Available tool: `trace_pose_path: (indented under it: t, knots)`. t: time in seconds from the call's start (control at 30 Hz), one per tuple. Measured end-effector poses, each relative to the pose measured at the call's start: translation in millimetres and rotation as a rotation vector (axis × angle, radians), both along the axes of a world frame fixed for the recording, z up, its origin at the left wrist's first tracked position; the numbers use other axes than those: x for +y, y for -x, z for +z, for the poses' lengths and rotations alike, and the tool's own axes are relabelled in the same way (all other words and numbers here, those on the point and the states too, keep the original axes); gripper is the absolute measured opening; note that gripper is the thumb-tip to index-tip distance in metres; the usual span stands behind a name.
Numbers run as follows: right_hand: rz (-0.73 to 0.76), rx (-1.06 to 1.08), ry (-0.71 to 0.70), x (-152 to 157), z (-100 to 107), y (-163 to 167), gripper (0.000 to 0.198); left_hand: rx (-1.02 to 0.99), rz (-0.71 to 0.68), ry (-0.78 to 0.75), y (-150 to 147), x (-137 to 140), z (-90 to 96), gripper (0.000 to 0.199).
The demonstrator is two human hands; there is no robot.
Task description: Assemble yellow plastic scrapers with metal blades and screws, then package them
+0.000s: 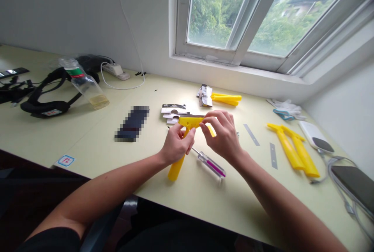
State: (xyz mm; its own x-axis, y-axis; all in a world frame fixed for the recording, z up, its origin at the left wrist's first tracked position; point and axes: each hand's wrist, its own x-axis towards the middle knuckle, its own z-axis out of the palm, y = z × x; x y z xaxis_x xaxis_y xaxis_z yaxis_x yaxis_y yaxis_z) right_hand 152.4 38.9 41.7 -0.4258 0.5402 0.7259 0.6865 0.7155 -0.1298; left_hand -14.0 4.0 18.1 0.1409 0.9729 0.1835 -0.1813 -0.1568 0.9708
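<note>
The yellow scraper (181,143) is held just above the pale desk (87,143), near its front edge, its handle slanting down toward the person and its head level between both hands. The left hand (176,145) is curled shut around the upper handle. The right hand (222,135) pinches the head's right end between thumb and fingertips, the other fingers loosely bent.

Judging by this grip, the head is being fitted or adjusted; whether a blade already sits in it cannot be told. The next move would call for a steady handle and careful fingertip alignment at the head.

Just below the scraper lies a screwdriver (210,164) with a clear and purple handle. Right of the scraper lie two metal blades (251,134) and, farther right, two more yellow scrapers (295,150). Behind the scraper are card packets (173,111), and well to its left a plastic bottle (84,82).
</note>
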Motion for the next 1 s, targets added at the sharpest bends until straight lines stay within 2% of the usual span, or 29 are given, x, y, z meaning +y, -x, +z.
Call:
trace_pose_path:
  t: [0.13, 0.37, 0.63, 0.77, 1.0]
  knots:
    - [-0.016, 0.122, 0.126, -2.1, 1.4, 2.6, 0.004, 0.012, -0.009, -0.008, 0.4, -0.5, 0.6, 0.029]
    - [0.043, 0.014, -0.065, 2.9, -4.0, -0.8, 0.008, -0.057, -0.031, 0.051, 0.4, 2.6, 1.5, 0.028]
    - [-0.001, -0.080, -0.140, 6.8, -5.5, -3.7, 0.005, -0.082, -0.049, 0.083, -0.3, 5.0, 0.9, 0.025]
    - [-0.048, -0.083, -0.130, 5.9, -6.5, -3.3, 0.007, -0.071, -0.061, 0.074, -0.5, 3.9, 0.0, 0.023]
    - [0.011, -0.143, -0.140, 6.0, -2.1, -6.3, 0.003, -0.111, -0.071, 0.114, -0.7, 5.8, 0.6, 0.027]
